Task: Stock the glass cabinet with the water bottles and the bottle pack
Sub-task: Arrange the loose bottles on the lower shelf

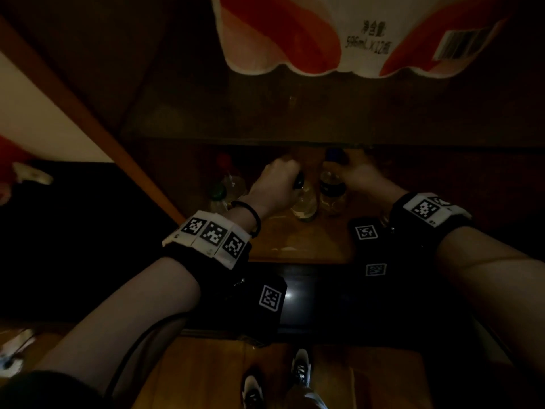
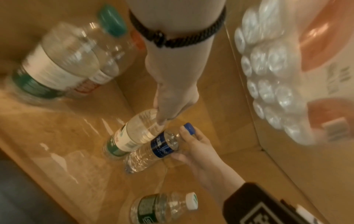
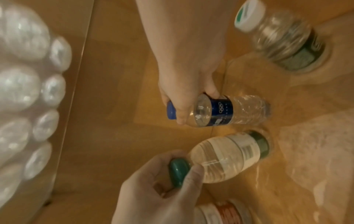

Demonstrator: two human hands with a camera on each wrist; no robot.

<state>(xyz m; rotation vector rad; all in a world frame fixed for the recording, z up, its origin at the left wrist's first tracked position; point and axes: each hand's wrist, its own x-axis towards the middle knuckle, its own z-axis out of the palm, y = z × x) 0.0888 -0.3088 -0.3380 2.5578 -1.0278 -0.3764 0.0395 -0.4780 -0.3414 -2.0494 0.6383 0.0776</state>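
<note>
Both hands reach into the cabinet's lower wooden shelf [image 1: 295,243]. My left hand [image 1: 277,184] grips the dark green cap of a white-and-green-labelled water bottle [image 2: 134,134]; the cap [image 3: 179,171] sits between thumb and fingers. Right beside it, my right hand [image 1: 356,172] grips the neck of a blue-capped, blue-labelled bottle [image 3: 229,110]. Both bottles stand upright, side by side, with their bases at the shelf. The wrapped bottle pack [image 1: 339,33], white and orange, lies on the glass shelf [image 1: 265,119] above.
A large green-capped bottle [image 2: 57,65] and a red-capped one [image 2: 116,57] stand at the shelf's left. A white-capped, green-labelled bottle [image 2: 162,207] stands to the right. The wooden door frame [image 1: 97,113] slants at left. A dark ledge [image 1: 324,293] fronts the shelf.
</note>
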